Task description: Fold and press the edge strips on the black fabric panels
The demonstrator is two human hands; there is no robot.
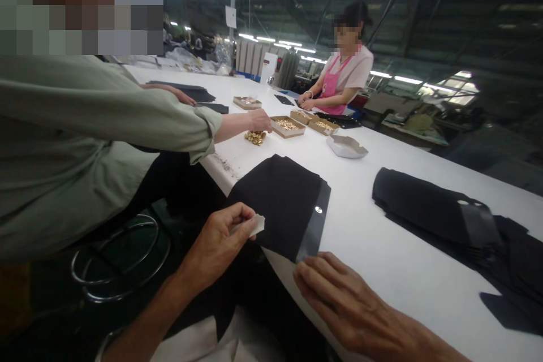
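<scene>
A black fabric piece (280,198) with a grey strip and a small metal snap (318,210) lies at the near edge of the white table (382,271). My left hand (220,243) pinches a small white slip (255,225) just off the fabric's near left edge. My right hand (339,300) lies flat on the table, fingers stretched out, its fingertips touching the near corner of the fabric's grey strip.
A co-worker in a green sleeve (106,119) sits on my left, reaching to gold fasteners (255,137) beside cardboard trays (287,126). Another person in a pink apron (339,82) works further along. More black pieces (445,209) lie at right, a white tray (347,147) mid-table, a metal stool (121,260) below.
</scene>
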